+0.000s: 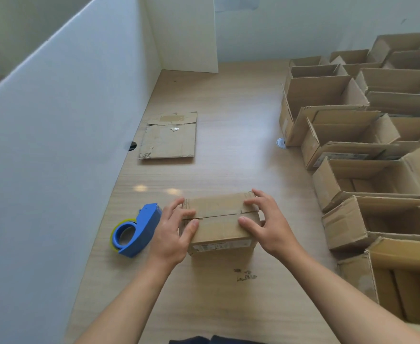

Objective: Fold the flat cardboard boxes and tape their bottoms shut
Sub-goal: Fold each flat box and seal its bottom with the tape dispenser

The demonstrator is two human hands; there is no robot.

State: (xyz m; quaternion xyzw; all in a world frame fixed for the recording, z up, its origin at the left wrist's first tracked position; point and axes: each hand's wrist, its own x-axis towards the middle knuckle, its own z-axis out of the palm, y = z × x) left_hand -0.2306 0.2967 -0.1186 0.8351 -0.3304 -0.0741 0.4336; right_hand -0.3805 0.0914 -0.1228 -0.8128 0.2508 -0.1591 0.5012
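A small cardboard box (218,223) stands on the wooden table (228,155) in front of me, its two flaps folded shut on top with an untaped seam between them. My left hand (172,232) grips the box's left end, thumb on the near flap and fingers on the far flap. At the right end my right hand (266,219) holds the flaps down the same way. A blue tape dispenser (136,230) lies on the table just left of my left hand. One flat cardboard box (169,136) lies further back by the left partition.
Several erected open boxes (358,150) crowd the table's right side from front to back. A white partition (55,145) walls off the left, and another white panel (186,33) stands at the back. A small white round fitting (281,142) sits by the boxes.
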